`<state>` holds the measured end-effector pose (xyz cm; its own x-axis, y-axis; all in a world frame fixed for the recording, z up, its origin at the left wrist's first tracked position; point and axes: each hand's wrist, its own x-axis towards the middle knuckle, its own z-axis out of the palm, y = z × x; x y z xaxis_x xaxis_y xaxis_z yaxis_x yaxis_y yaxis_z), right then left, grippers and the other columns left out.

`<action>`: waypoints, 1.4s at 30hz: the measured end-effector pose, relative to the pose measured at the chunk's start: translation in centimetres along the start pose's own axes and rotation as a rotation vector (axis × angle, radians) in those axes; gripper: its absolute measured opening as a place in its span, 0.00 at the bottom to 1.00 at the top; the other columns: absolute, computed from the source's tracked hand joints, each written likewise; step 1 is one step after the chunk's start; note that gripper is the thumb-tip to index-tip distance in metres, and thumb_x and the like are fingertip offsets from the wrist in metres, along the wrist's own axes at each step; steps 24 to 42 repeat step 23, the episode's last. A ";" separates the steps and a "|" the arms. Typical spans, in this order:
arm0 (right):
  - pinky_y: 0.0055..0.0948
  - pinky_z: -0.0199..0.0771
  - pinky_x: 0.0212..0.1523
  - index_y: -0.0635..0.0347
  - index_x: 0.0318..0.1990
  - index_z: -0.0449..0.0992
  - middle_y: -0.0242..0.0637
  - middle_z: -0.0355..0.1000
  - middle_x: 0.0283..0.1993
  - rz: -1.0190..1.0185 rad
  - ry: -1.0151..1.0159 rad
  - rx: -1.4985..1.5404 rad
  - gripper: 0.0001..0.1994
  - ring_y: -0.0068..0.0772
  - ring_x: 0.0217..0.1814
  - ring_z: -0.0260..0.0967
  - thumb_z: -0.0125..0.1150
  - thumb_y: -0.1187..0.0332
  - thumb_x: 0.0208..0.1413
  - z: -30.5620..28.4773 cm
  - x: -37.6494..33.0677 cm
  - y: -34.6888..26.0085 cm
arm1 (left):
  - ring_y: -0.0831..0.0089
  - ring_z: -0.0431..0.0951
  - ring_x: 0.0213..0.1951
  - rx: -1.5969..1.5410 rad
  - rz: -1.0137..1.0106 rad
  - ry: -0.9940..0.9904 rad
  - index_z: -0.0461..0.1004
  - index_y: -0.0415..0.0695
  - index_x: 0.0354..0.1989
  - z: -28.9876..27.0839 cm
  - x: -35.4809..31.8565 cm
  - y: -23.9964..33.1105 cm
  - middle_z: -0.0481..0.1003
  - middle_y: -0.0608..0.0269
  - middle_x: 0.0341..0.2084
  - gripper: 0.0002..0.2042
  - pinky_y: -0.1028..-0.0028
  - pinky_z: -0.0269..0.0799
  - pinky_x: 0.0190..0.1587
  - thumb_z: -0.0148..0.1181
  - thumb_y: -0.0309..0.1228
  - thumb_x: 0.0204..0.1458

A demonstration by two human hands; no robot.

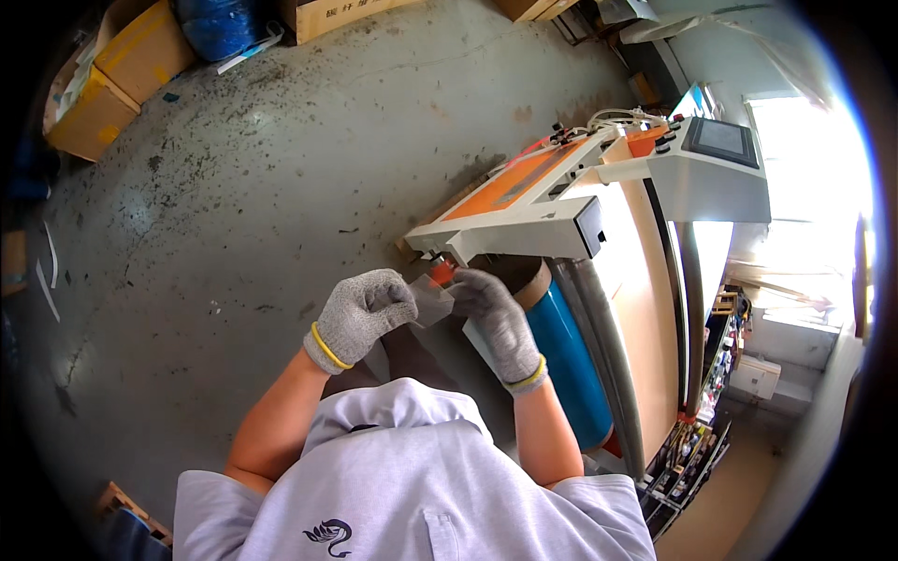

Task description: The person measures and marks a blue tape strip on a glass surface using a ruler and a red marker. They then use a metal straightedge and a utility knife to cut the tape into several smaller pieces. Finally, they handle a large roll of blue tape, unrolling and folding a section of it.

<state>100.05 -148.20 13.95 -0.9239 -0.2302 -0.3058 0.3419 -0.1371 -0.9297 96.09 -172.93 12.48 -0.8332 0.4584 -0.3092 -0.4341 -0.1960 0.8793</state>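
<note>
Both your hands are up in front of your chest, in grey knit gloves with yellow cuffs. Your left hand is curled into a loose fist, its fingertips pinched together on the left edge of a small clear plastic piece. Your right hand meets it from the other side, fingers folded onto the right edge of the same piece. So each hand is closed on that piece and the two nearly touch across it. The piece looks thin and see-through; its exact shape can't be made out.

Just behind your right fingertips sits a small red-orange part, at the near-left corner of the machine. Whether the plastic touches it can't be told.

The machine stands to your right: white frame, orange top panel, a dark screen with buttons at its far-right corner. Below its near edge lies a blue roll with a grey roller alongside.

Under you is stained grey concrete floor. Yellow cardboard boxes sit well apart at the far left. You wear a light grey shirt.
</note>
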 end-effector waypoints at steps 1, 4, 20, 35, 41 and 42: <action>0.28 0.65 0.63 0.65 0.68 0.60 0.40 0.70 0.55 0.075 0.018 -0.041 0.36 0.30 0.59 0.66 0.69 0.60 0.55 2.9 -0.1 -1.6 | 0.76 0.77 0.35 0.029 0.018 -0.006 0.78 0.38 0.35 -0.2 -0.4 -0.1 0.77 0.64 0.32 0.05 0.75 0.75 0.42 0.67 0.22 0.51; 0.27 0.72 0.54 0.67 0.56 0.71 0.38 0.74 0.47 -0.032 0.107 -0.263 0.24 0.24 0.51 0.70 0.72 0.66 0.54 4.9 -0.1 -1.0 | 0.76 0.77 0.39 0.070 0.039 -0.066 0.78 0.38 0.38 -0.3 -0.1 -1.3 0.77 0.64 0.35 0.07 0.74 0.74 0.46 0.67 0.22 0.52; 0.28 0.73 0.33 0.59 0.38 0.74 0.35 0.74 0.34 -0.222 0.603 0.267 0.06 0.28 0.33 0.72 0.66 0.72 0.59 0.8 -11.9 -0.1 | 0.57 0.78 0.49 -0.847 -1.045 0.276 0.70 0.39 0.57 1.6 -2.4 -27.1 0.77 0.48 0.50 0.28 0.59 0.75 0.52 0.62 0.49 0.59; 0.38 0.73 0.34 0.58 0.40 0.72 0.37 0.74 0.31 -0.329 0.418 0.440 0.08 0.32 0.30 0.69 0.66 0.67 0.61 -2.6 -17.3 0.5 | 0.52 0.73 0.59 -1.423 -0.862 0.119 0.59 0.42 0.67 3.1 -2.8 -28.6 0.70 0.47 0.60 0.38 0.55 0.68 0.61 0.62 0.56 0.56; 0.38 0.73 0.34 0.58 0.40 0.72 0.37 0.74 0.31 -0.329 0.418 0.440 0.08 0.32 0.30 0.69 0.66 0.67 0.61 -2.6 -17.3 0.5 | 0.52 0.73 0.59 -1.423 -0.862 0.119 0.59 0.42 0.67 3.1 -2.8 -28.6 0.70 0.47 0.60 0.38 0.55 0.68 0.61 0.62 0.56 0.56; 0.38 0.73 0.34 0.58 0.40 0.72 0.37 0.74 0.31 -0.329 0.418 0.440 0.08 0.32 0.30 0.69 0.66 0.67 0.61 -2.6 -17.3 0.5 | 0.52 0.73 0.59 -1.423 -0.862 0.119 0.59 0.42 0.67 3.1 -2.8 -28.6 0.70 0.47 0.60 0.38 0.55 0.68 0.61 0.62 0.56 0.56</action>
